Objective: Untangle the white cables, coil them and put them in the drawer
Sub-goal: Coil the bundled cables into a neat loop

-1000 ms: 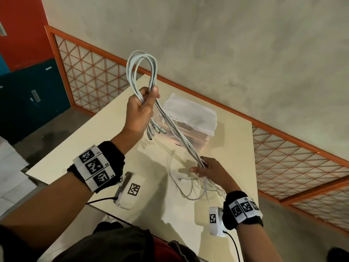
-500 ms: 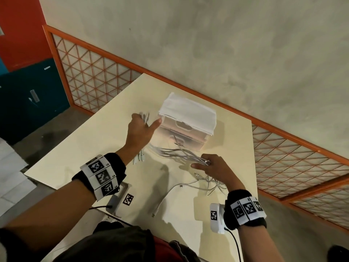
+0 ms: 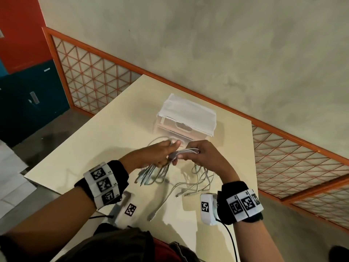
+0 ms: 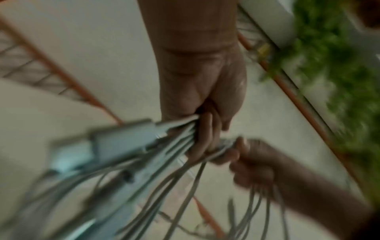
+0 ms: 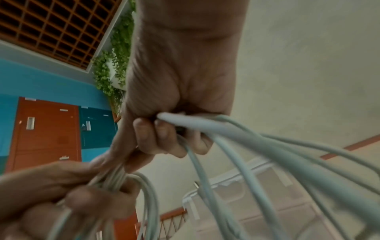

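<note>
A bundle of white cables (image 3: 186, 151) stretches between both hands just above the cream table (image 3: 105, 140). My left hand (image 3: 160, 153) grips one end of the bundle, with plug ends (image 3: 149, 175) hanging below it. My right hand (image 3: 203, 154) grips the other end, and loose loops (image 3: 203, 178) trail from it onto the table. In the left wrist view my left hand (image 4: 205, 134) is curled round the cables (image 4: 164, 162). In the right wrist view my right hand (image 5: 170, 134) clasps several strands (image 5: 236, 138). The small translucent drawer unit (image 3: 186, 120) stands behind the hands, its drawer closed.
One separate cable (image 3: 164, 200) lies on the table in front of the hands, its plug toward me. An orange lattice railing (image 3: 90, 80) and a plaster wall border the table's far sides. Dark lockers (image 3: 32, 99) stand at the left.
The left hand came down from high above the table, then moved right to meet the right hand. Both hands now hold the gathered bundle close together in front of the drawer unit.
</note>
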